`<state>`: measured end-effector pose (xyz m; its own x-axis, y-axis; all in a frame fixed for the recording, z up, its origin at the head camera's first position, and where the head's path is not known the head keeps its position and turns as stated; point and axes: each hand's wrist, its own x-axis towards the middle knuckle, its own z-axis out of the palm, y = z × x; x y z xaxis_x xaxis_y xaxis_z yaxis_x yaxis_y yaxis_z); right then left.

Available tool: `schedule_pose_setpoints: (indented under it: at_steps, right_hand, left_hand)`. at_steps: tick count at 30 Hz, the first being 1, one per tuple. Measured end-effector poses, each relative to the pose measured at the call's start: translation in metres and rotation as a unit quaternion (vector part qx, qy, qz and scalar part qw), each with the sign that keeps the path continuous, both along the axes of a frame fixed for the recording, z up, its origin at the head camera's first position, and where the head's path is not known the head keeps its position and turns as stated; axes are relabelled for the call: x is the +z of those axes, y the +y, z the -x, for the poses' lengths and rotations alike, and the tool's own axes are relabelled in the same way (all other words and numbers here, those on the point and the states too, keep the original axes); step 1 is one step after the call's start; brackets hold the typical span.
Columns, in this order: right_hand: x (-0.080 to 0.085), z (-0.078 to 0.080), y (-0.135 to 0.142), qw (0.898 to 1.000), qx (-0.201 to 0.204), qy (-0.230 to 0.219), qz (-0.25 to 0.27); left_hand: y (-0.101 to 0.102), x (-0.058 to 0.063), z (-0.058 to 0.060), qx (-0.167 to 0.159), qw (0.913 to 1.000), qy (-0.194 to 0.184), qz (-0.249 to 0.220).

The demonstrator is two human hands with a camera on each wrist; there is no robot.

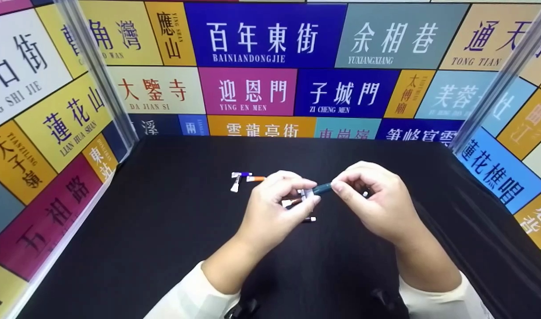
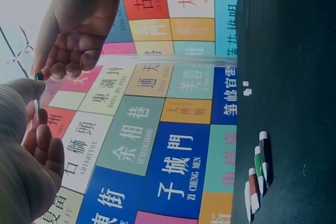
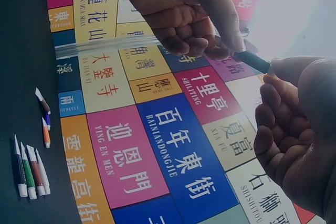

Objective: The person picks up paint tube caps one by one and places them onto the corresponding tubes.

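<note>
A small dark green paint tube (image 1: pixel 322 189) is held up above the black table between both hands. My left hand (image 1: pixel 272 201) pinches its pale end between thumb and fingers. At the other end, the thumb and index finger of my right hand (image 1: pixel 383 201) pinch the tip. The right wrist view shows the dark tube (image 3: pixel 253 61) spanning the gap between the two hands. Fingertips cover both its ends, so I cannot tell if a cap is on.
Several paint tubes lie side by side on the table, among them a brown tube (image 2: pixel 253 184) and a green tube (image 2: pixel 258 160). Orange (image 3: pixel 46 139) and purple tubes (image 1: pixel 245 174) lie farther left. Two small white pieces (image 2: pixel 247 92) sit apart. Printed sign panels surround the table.
</note>
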<state>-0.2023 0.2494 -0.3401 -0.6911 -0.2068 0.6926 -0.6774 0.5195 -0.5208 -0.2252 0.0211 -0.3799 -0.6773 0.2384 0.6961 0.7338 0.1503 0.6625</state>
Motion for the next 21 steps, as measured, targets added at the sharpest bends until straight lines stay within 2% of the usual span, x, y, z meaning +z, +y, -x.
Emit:
schedule_pose_setpoints:
  at_steps: [8, 21]
  right_hand:
    - [0.0, 0.007, 0.003, 1.0, -0.013, -0.003, 0.005]
    - [-0.005, 0.027, 0.023, 0.994, -0.073, -0.054, 0.056]
  left_hand:
    - [-0.004, -0.004, 0.013, 0.04, 0.9988, 0.027, 0.009]
    - [-0.01, -0.021, 0.04, 0.097, 0.994, -0.031, 0.042]
